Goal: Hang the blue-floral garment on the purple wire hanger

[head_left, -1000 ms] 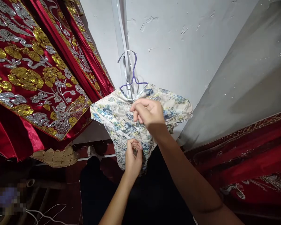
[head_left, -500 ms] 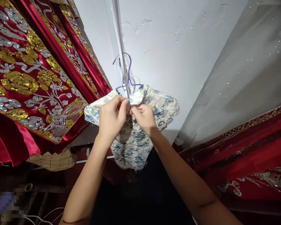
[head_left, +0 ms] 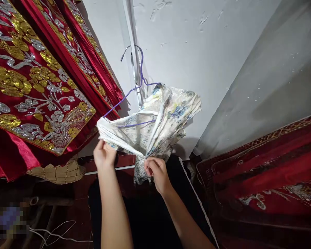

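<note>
A floral blouse (head_left: 180, 109), white with blue flowers, hangs on a purple hanger (head_left: 142, 65). Its opening gapes in a wide V, and the hanger's lower bar shows inside. The left shoulder of the blouse has come off the hanger's arm, while the right one stays on. My left hand (head_left: 105, 155) is closed on the sleeve edge at the left. At the bottom point of the V, my right hand (head_left: 155, 171) pinches what looks like the zipper pull, mostly hidden by the fingers.
Red cloth with gold and silver sequins (head_left: 41, 79) hangs close on the left. A white wall (head_left: 191, 62) with a metal strip (head_left: 131, 27) stands behind the hanger. Covered red garments (head_left: 282, 176) are at the right. White cables (head_left: 59, 237) lie on the floor, lower left.
My right hand has moved down from the collar and the blouse front has opened into a V. My left hand has moved left and down to the sleeve, pulling that shoulder off the hanger.
</note>
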`<state>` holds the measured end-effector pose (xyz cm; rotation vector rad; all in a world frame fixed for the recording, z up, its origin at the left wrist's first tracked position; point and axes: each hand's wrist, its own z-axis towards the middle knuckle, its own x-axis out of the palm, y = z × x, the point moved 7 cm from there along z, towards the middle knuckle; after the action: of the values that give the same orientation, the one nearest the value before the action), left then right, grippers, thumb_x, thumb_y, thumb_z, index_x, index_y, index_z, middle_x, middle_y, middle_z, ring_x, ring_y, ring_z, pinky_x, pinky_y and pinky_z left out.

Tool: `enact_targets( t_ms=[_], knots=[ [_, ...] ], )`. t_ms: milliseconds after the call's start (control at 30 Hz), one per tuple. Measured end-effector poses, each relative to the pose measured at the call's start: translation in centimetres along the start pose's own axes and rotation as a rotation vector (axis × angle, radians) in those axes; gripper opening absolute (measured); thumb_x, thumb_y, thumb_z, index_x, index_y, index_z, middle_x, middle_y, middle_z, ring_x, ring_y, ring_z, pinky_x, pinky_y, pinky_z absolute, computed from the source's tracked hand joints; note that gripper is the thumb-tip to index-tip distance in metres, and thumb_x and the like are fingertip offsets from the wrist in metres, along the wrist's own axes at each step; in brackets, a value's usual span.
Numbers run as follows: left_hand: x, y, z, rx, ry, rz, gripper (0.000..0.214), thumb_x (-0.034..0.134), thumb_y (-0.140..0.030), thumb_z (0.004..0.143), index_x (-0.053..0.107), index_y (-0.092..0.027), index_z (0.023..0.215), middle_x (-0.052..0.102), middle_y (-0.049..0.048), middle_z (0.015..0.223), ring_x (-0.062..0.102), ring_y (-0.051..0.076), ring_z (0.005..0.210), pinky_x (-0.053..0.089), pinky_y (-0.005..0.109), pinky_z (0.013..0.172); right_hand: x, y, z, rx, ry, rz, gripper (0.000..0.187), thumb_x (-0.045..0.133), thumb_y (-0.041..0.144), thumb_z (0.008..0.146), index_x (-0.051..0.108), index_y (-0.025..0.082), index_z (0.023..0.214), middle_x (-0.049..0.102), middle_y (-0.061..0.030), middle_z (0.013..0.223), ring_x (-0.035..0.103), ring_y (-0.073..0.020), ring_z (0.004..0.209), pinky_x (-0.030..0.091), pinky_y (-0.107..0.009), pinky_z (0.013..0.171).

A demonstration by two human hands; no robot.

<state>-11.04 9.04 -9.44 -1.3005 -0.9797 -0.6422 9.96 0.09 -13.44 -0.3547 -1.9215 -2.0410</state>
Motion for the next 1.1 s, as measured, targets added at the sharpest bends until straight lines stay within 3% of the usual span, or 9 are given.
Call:
enact_targets(
  t_ms=[100, 200, 333, 500, 633, 800, 900, 1000, 1100],
  knots=[
    [-2.4, 4.4, -2.5, -0.019, -0.059, 0.090, 0.022, 0.053, -0.014, 0.092, 0.070, -0.017, 0.106, 0.077, 0.0078, 0.100, 0.071, 0.018, 0.100, 0.052, 0.033, 0.097, -0.7, 0.9, -0.7, -0.001, -0.059, 0.033, 0.025, 0.056, 0.026, 0.079, 0.058, 0.018, 0.055, 0.044, 0.0034, 0.044, 0.036, -0.0088, 0.043, 0.025, -0.025, 0.047],
    [-3.2, 6.7, -4.6, -0.028, -0.038, 0.273, 0.014, 0.071, -0.022, 0.082, 0.072, -0.018, 0.096, 0.075, 0.0055, 0.096, 0.071, 0.016, 0.085, 0.056, 0.032, 0.086, -1.8, 2.5, -0.7, -0.022, -0.112, 0.067, 0.025, 0.056, 0.026, 0.078, 0.056, 0.019, 0.054, 0.044, 0.0035, 0.043, 0.035, -0.0091, 0.041, 0.023, -0.026, 0.046],
    [-3.1, 6.0, -5.4, 0.011, 0.057, 0.618, 0.018, 0.076, -0.034, 0.076, 0.072, -0.018, 0.085, 0.074, 0.0040, 0.090, 0.068, 0.019, 0.083, 0.053, 0.031, 0.080, -2.4, 3.1, -0.9, -0.034, -0.137, 0.129, 0.027, 0.058, 0.030, 0.081, 0.056, 0.019, 0.057, 0.046, 0.0033, 0.045, 0.034, -0.0090, 0.043, 0.023, -0.027, 0.048],
    [-2.2, 5.1, -7.1, -0.047, 0.272, 1.115, 0.015, 0.072, -0.031, 0.079, 0.075, -0.017, 0.083, 0.075, 0.0067, 0.092, 0.065, 0.026, 0.098, 0.046, 0.036, 0.096, -1.9, 2.7, -1.5, -0.038, -0.161, 0.077, 0.027, 0.057, 0.027, 0.080, 0.056, 0.019, 0.055, 0.043, 0.0035, 0.043, 0.035, -0.0093, 0.043, 0.023, -0.027, 0.049],
    [-1.7, 4.9, -8.5, -0.068, 0.284, 1.036, 0.022, 0.067, -0.037, 0.087, 0.074, -0.017, 0.091, 0.071, 0.0064, 0.096, 0.062, 0.023, 0.096, 0.045, 0.032, 0.094, -1.9, 1.4, -1.5, 0.023, -0.117, -0.020, 0.028, 0.051, 0.026, 0.080, 0.051, 0.020, 0.052, 0.040, 0.0036, 0.041, 0.034, -0.0096, 0.042, 0.024, -0.027, 0.048],
    [0.4, 2.5, -9.7, 0.052, 0.281, 0.607, 0.023, 0.065, -0.040, 0.091, 0.065, -0.019, 0.083, 0.058, 0.0023, 0.087, 0.054, 0.015, 0.080, 0.044, 0.023, 0.075, -2.6, -1.7, -1.4, 0.298, 0.275, -0.515, 0.026, 0.052, 0.025, 0.083, 0.060, 0.018, 0.059, 0.050, 0.0012, 0.047, 0.042, -0.0119, 0.047, 0.029, -0.026, 0.050],
    [2.5, 2.6, -11.3, 0.026, 0.419, 0.567, 0.024, 0.065, -0.038, 0.091, 0.066, -0.018, 0.078, 0.057, 0.0040, 0.090, 0.054, 0.015, 0.081, 0.044, 0.024, 0.073, -3.3, 0.0, -0.9, 0.166, 0.184, -0.629, 0.017, 0.058, 0.029, 0.087, 0.065, 0.018, 0.075, 0.064, -0.0022, 0.072, 0.055, -0.0156, 0.066, 0.038, -0.027, 0.060],
    [4.7, 4.1, -13.1, 0.005, 0.545, 0.715, 0.024, 0.065, -0.035, 0.092, 0.071, -0.016, 0.078, 0.060, 0.0072, 0.091, 0.056, 0.018, 0.084, 0.045, 0.027, 0.077, -2.1, 2.8, -0.8, -0.037, 0.085, -0.517, 0.022, 0.053, 0.038, 0.095, 0.064, 0.021, 0.087, 0.064, -0.0026, 0.085, 0.058, -0.0185, 0.081, 0.044, -0.029, 0.072],
    [6.1, 5.3, -13.8, 0.094, 0.487, 0.818, 0.022, 0.064, -0.033, 0.093, 0.073, -0.016, 0.081, 0.064, 0.0078, 0.091, 0.059, 0.019, 0.088, 0.046, 0.027, 0.082, -0.1, 3.6, -1.4, -0.067, 0.108, -0.309, 0.035, 0.042, 0.046, 0.101, 0.066, 0.022, 0.092, 0.066, -0.0047, 0.090, 0.061, -0.0209, 0.088, 0.048, -0.032, 0.082]
  ],
)
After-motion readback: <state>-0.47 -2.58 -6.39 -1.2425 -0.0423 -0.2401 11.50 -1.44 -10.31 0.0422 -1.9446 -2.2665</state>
